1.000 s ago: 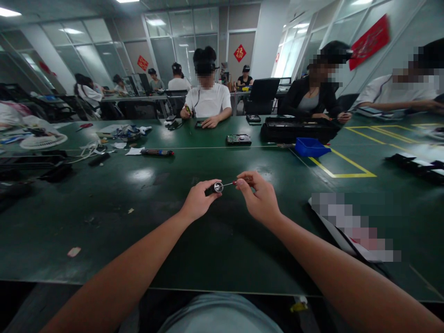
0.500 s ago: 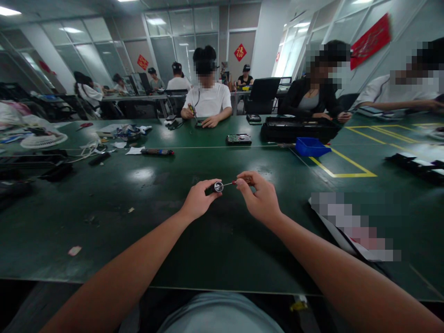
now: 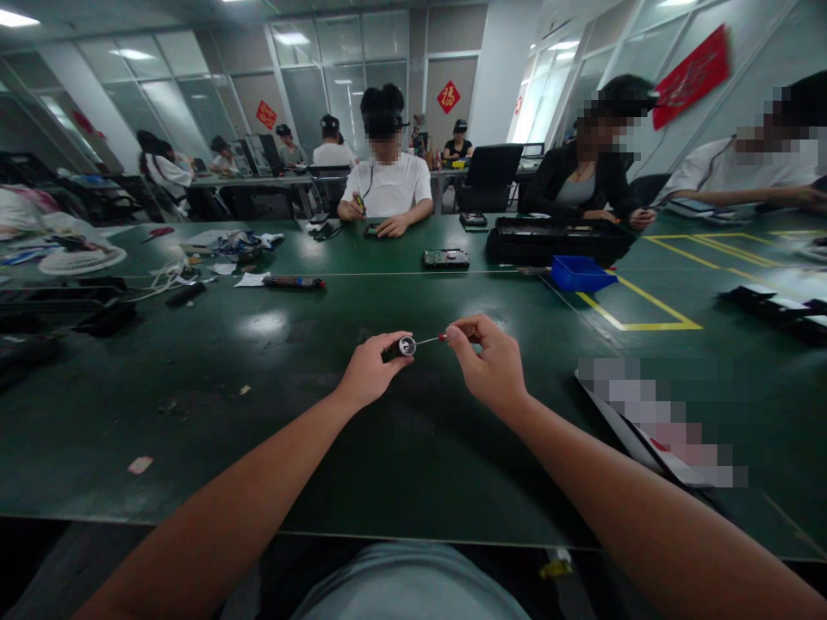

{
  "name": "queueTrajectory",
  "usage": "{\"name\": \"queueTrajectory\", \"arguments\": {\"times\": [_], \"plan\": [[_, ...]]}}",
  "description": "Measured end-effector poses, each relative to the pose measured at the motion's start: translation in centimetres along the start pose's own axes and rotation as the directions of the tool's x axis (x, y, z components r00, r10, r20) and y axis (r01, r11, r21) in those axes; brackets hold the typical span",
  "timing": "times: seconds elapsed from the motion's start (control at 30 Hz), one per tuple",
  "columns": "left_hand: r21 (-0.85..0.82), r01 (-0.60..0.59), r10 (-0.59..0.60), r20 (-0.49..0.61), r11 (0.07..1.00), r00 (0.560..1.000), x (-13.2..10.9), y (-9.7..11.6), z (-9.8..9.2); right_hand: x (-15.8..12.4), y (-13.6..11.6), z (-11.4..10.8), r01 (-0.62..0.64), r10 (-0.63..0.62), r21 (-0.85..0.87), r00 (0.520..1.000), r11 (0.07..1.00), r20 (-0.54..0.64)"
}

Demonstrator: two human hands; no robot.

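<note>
Small pull to the side for right hand (image 3: 492,366) and screwdriver (image 3: 443,337), away from dark cylinder (image 3: 407,346)

The screwdriver and the hand that grips it sit slightly farther from the cylinder than half a second ago, while the left hand (image 3: 368,370) keeps its place. The fingers of the left hand are closed around the dark cylinder, its pale metal-ringed open end facing toward the right hand. The right hand is clamped on the screwdriver's handle, thumb and fingers together near a red collar, with the thin shaft pointing at that open end; whether the tip reaches inside is too small to tell. Both hands work above the near half of a green bench (image 3: 388,482).

Beyond them lie a circuit-board device (image 3: 445,258), a blue bin (image 3: 582,274) in front of a long black casing (image 3: 559,243), and, to the left, a dark tool with a red end (image 3: 295,282) beside a scrap of white paper (image 3: 251,280). A flat silver item (image 3: 624,426), partly blurred, rests near the right forearm. Across the bench, a co-worker in a white shirt (image 3: 391,181) holds a yellow-and-black tool (image 3: 360,203) above a small dark device.
</note>
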State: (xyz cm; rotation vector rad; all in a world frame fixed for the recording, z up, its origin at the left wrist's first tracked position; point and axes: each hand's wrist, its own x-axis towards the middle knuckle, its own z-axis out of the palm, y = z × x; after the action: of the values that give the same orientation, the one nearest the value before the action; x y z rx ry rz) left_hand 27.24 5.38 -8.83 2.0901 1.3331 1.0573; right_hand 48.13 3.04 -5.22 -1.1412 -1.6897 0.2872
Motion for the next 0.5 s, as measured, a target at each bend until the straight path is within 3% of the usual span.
{"name": "queueTrajectory", "arguments": {"times": [0.5], "plan": [[0.051,-0.037,0.036,0.016,0.998,0.999,-0.2,-0.3,0.12,0.06,0.2,0.09,0.01,-0.008,-0.098,1.0,0.995,0.017]]}}
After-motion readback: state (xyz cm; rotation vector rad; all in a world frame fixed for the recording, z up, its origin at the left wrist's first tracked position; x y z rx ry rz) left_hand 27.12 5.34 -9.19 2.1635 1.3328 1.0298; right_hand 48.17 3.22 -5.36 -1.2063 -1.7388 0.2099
